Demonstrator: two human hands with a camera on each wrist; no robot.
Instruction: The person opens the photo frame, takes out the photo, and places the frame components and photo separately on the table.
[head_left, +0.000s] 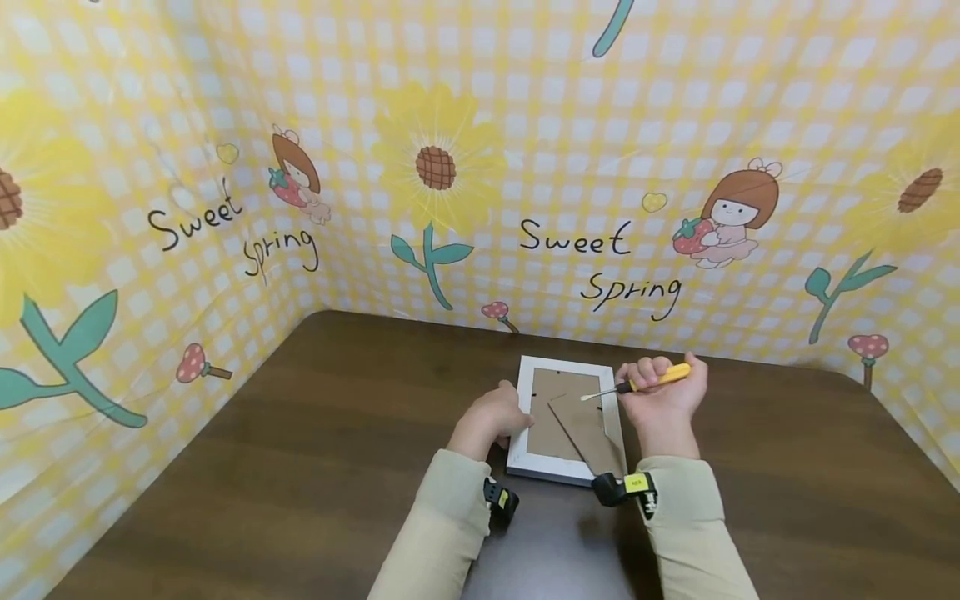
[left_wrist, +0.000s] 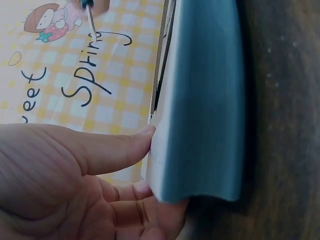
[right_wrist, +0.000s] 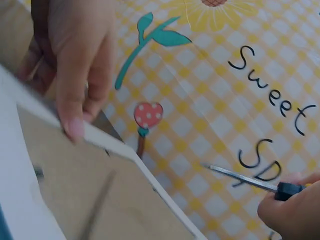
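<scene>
A white picture frame (head_left: 564,468) lies with its brown backing board (head_left: 558,433) facing up, a thin stand strip slanting across it. My left hand (head_left: 491,417) grips the frame's left side; in the left wrist view the thumb (left_wrist: 117,152) presses on the face while the fingers pass beneath the edge. My right hand (head_left: 667,400) holds a screwdriver (head_left: 667,377) with a yellow and black handle. Its metal shaft (right_wrist: 240,177) points left over the backing, apart from it in the head view. Small dark tabs sit along the backing's edges.
Under the frame is a dark brown wooden table (head_left: 337,467). A yellow checked cloth (head_left: 480,167) with flowers and lettering hangs behind and to the left, meeting the table's edges. Each wrist wears a black camera (head_left: 609,490) on a strap.
</scene>
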